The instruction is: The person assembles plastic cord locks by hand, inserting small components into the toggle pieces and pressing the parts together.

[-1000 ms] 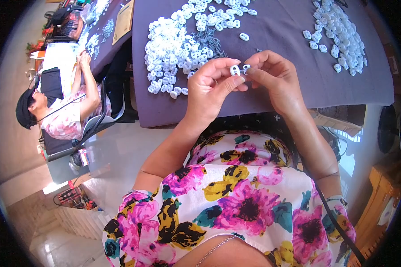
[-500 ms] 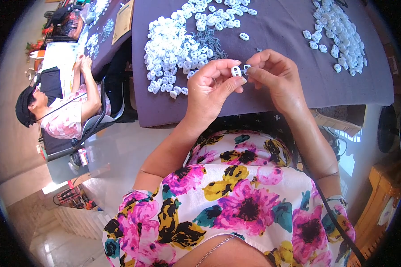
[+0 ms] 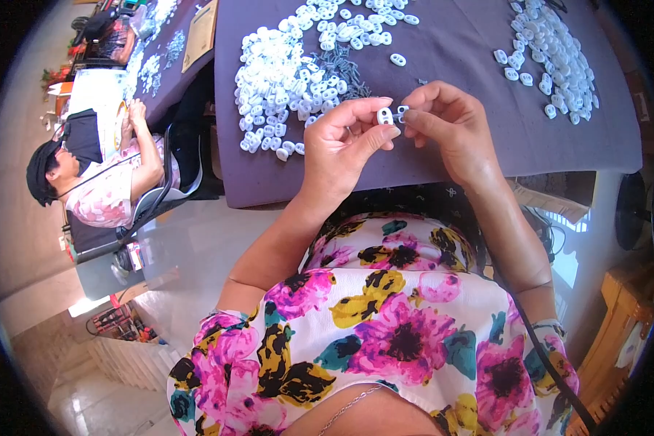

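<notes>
over at ten o'clock from the middle of the view, a co-worker (image 3: 102,190) sits at another table, hands raised over it. swing to eleven: a big heap of white pieces (image 3: 269,76) crowds the dark tablecloth (image 3: 465,47), and at twelve a clump of dark grey bits (image 3: 339,64) lies up against it. now the action, at one o'clock! the left hand (image 3: 339,144) pinches a white two-holed piece (image 3: 385,116) between thumb and fingers, its holed face toward us. just to its three o'clock, the right hand (image 3: 454,132) has thumb and forefinger nipped on a smaller white part (image 3: 402,110), mostly hidden by the fingertips; whether the two touch, i can't tell. out at two o'clock, a second white heap (image 3: 556,65) spreads down the cloth.

the step in hand looks like fine two-handed work, piece against part. my read: the next move calls for a steady left pinch, the part squared up to the piece, and small, careful pressure from the right thumb and forefinger.
</notes>
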Available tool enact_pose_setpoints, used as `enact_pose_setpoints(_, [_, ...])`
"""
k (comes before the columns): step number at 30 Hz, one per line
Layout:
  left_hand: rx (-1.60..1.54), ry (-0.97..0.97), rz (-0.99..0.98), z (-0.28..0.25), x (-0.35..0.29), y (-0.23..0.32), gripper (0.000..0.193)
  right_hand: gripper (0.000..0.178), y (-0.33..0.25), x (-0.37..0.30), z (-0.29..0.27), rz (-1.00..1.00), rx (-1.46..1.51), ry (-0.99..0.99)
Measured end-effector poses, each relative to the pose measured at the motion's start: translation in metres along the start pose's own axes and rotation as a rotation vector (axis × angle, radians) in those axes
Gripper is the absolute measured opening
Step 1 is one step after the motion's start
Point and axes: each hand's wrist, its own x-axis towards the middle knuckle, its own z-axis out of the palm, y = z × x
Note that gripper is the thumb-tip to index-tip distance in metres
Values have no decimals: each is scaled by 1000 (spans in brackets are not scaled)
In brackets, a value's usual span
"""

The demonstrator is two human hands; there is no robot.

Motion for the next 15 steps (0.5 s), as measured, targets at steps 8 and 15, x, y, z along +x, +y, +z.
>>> enact_pose_setpoints(8, [-3, 3, -2, -1, -1, 0, 28, 8, 0, 0, 2, 7, 3, -12])
enact_pose_setpoints(15, [5, 3, -8, 1, -3, -1, 29, 7, 4, -1, 5, 39, 21, -19])
